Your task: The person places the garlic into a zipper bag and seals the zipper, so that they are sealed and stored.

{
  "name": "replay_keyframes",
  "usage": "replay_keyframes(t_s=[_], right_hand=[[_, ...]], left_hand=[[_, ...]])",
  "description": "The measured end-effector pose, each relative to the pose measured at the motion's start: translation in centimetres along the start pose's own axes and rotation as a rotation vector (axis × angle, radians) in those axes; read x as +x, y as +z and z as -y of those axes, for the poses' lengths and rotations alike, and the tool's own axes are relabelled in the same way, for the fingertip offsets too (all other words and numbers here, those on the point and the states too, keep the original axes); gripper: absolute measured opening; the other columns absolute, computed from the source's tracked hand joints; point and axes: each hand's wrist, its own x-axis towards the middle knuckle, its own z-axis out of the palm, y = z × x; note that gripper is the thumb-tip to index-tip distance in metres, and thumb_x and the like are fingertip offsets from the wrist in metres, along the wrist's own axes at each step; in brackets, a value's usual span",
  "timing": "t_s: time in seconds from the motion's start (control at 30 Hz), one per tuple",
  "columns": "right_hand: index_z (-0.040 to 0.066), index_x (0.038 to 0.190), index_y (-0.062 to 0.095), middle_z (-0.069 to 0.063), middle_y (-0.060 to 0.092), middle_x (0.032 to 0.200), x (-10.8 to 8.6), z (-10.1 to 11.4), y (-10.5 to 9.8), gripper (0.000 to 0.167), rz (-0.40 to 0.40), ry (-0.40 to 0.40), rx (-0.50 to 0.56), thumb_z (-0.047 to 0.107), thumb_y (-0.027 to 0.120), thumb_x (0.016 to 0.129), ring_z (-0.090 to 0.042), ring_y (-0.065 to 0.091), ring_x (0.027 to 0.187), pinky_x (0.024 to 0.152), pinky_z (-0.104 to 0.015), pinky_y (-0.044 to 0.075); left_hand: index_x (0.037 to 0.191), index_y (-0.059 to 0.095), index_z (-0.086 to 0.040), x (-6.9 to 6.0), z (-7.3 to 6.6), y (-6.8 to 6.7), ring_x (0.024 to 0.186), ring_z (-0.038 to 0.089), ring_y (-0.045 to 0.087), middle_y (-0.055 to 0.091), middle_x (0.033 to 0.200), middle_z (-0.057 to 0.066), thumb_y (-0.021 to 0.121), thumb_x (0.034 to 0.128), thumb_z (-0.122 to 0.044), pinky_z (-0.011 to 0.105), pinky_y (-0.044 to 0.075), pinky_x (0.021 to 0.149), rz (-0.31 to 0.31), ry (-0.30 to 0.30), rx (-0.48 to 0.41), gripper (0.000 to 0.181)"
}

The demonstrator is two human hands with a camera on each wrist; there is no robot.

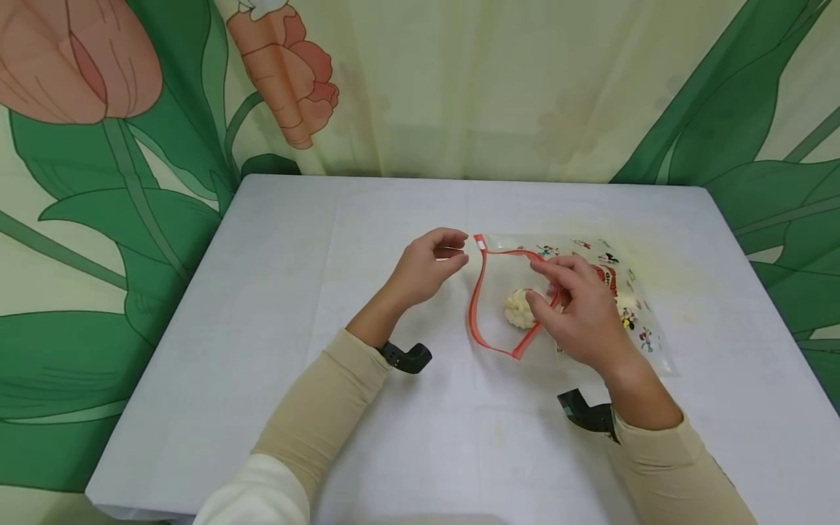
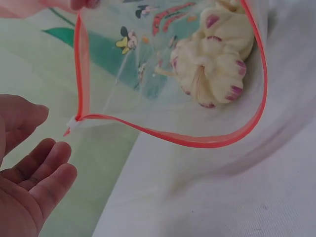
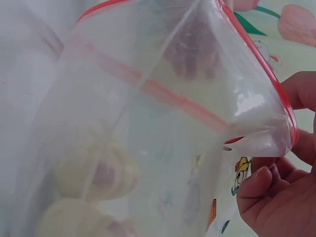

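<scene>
A clear zip bag [image 1: 471, 313] with a red rim and printed cartoon figures lies on the table, its mouth held apart and facing left. Inside it are cream garlic bulbs with purple patches; the left wrist view shows one bulb [image 2: 210, 74] in front and another bulb [image 2: 229, 29] behind. My right hand [image 1: 580, 313] grips the rim on the bag's right side, thumb toward the mouth; the right wrist view has the fingers [image 3: 301, 89] around that corner. Beside the far left corner, my left hand [image 1: 423, 266] hovers with relaxed fingers, apart from the bag and holding nothing.
A white cloth covers the table [image 1: 275, 306], whose far edge runs along a curtain [image 1: 472, 87] printed with leaves and tulips. Black wrist devices sit on both arms, the left device [image 1: 408, 358] and the right device [image 1: 587, 414].
</scene>
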Motion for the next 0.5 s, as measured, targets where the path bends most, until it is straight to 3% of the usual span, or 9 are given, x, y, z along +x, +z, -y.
replay_keyframes(t_s=[0.27, 0.5], right_hand=[[-0.002, 0.123, 0.069, -0.011, 0.056, 0.112, -0.2, 0.1, 0.0, 0.035, 0.006, -0.001, -0.001, 0.004, 0.072, 0.089, -0.019, 0.045, 0.082, 0.067, -0.017, 0.036], [-0.001, 0.122, 0.07, -0.01, 0.058, 0.112, -0.2, -0.1, 0.1, 0.034, 0.014, -0.026, -0.001, 0.003, 0.072, 0.088, -0.018, 0.045, 0.081, 0.065, -0.017, 0.037]], left_hand=[[0.143, 0.056, -0.02, 1.6, 0.6, 0.6, 0.118, 0.016, 0.06, 0.06, 0.134, 0.004, 0.061, 0.1011, -0.016, 0.029, 0.051, 0.093, 0.066, -0.08, 0.068, 0.042], [0.142, 0.058, -0.018, 3.0, 0.7, 0.6, 0.109, 0.012, 0.063, 0.065, 0.126, 0.001, 0.055, 0.1029, -0.014, 0.029, 0.05, 0.093, 0.112, -0.05, 0.051, 0.039]])
